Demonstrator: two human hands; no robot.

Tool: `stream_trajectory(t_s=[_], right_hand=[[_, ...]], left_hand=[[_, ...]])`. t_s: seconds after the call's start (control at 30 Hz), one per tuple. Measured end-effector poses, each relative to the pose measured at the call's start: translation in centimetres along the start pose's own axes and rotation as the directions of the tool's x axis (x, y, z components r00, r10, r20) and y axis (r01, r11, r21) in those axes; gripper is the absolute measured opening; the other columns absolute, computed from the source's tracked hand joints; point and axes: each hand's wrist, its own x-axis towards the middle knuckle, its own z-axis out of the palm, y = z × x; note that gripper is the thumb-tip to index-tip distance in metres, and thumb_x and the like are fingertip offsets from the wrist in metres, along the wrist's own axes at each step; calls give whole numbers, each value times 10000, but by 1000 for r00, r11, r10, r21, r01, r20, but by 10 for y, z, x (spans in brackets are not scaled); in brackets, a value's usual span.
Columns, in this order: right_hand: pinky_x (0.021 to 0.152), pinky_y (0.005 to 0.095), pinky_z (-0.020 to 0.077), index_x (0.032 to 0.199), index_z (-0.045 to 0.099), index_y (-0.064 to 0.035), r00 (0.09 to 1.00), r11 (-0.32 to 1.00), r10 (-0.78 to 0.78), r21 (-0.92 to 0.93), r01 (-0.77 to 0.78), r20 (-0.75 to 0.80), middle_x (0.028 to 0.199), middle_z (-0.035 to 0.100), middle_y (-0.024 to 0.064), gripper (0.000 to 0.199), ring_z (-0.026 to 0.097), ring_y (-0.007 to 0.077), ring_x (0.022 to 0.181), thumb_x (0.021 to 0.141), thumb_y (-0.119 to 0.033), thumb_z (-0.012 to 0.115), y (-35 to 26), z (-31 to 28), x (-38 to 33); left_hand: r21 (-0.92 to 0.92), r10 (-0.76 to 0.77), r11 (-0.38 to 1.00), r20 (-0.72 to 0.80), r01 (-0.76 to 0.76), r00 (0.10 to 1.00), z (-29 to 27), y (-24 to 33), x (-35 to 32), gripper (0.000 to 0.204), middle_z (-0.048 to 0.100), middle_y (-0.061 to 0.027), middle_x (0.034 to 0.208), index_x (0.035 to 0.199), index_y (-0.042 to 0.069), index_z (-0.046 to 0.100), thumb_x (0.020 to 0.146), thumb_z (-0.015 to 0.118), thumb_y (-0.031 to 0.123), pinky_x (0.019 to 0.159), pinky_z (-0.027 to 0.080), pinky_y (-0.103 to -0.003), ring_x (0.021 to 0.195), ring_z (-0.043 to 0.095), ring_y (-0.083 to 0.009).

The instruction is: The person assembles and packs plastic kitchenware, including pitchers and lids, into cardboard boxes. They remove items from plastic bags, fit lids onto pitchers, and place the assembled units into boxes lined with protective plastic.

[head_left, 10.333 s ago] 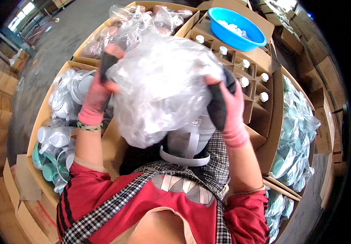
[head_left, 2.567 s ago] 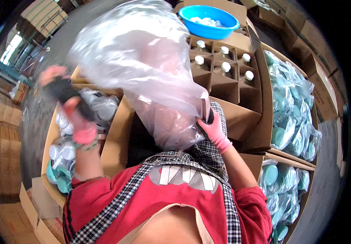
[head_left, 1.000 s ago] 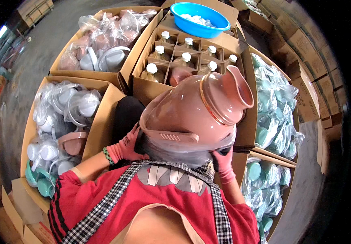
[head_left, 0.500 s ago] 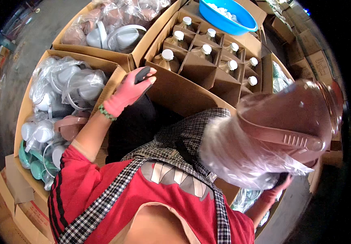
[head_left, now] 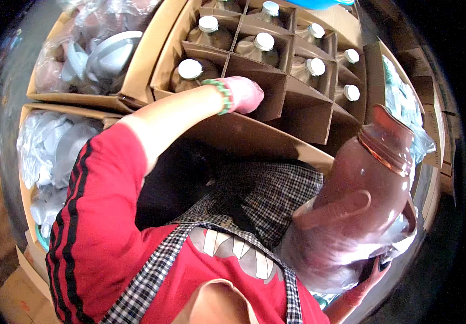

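Observation:
My right hand point(head_left: 372, 282), in a pink glove, grips the bagged lower part of a glossy brown thermos jug point(head_left: 346, 186) and keeps it tilted beside my lap. The jug has a copper-coloured ring below its neck and a curved handle; a clear plastic bag point(head_left: 319, 264) wraps its lower half. My left hand point(head_left: 246, 94), also gloved in pink, reaches into a compartment of the divided cardboard box point(head_left: 303, 141) in front of me. Its fingers are hidden below the divider. Round bottles with white caps point(head_left: 264, 42) stand upright in several nearby compartments.
At the left, one carton point(head_left: 25, 162) holds bagged grey and white plastic parts; another point(head_left: 130, 81) behind it holds pinkish and grey ones. A bagged teal stack stands in a carton point(head_left: 374, 70) at the right. A blue basin point(head_left: 319, 3) shows at the top edge.
My left hand has moved from above the box's near-left corner forward and right, down into a compartment. The jug has swung more upright, its neck now pointing up. The view has shifted.

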Motion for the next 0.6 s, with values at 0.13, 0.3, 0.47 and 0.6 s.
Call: stream_trajectory(t_s=[0.13, 0.3, 0.47, 0.6], right_hand=[[849, 351, 366, 1202, 299, -31, 998, 996, 9, -94, -14, -58, 1119, 415, 119, 538, 430, 234, 989, 744, -79, 578, -8, 2, 7], [851, 348, 361, 1199, 303, -30, 994, 979, 32, -198, -52, -105, 1115, 418, 116, 542, 430, 231, 986, 739, -81, 584, 7, 18, 8], [854, 344, 357, 1197, 308, -29, 985, 960, 93, -250, -127, -145, 1111, 422, 112, 545, 430, 228, 984, 734, -83, 591, 20, 27, 12], [856, 342, 353, 1195, 311, -28, 975, 948, 123, -270, -171, -186, 1109, 425, 110, 548, 429, 226, 982, 731, -85, 597, 21, 25, 7]], left_hand=[[238, -19, 964, 500, -116, 866, 36, -5, 89, 269, 601, -107, 900, 912, 69, 613, 702, 511, 202, 700, 466, -347, 796, 584, -245], [30, -142, 989, 494, 147, 858, 133, -34, 162, 263, 558, -31, 1048, 995, 162, 597, 749, 509, 188, 746, 447, -330, 907, 547, -210], [55, -27, 998, 466, 2, 884, 129, -30, 146, 339, 426, -56, 1204, 1098, 127, 511, 792, 404, 225, 896, 334, -339, 1089, 405, -221], [-7, 16, 1000, 118, -15, 993, 213, -59, 151, 341, 459, -96, 1165, 1088, 118, 514, 787, 397, 231, 885, 344, -348, 1058, 436, -236]])
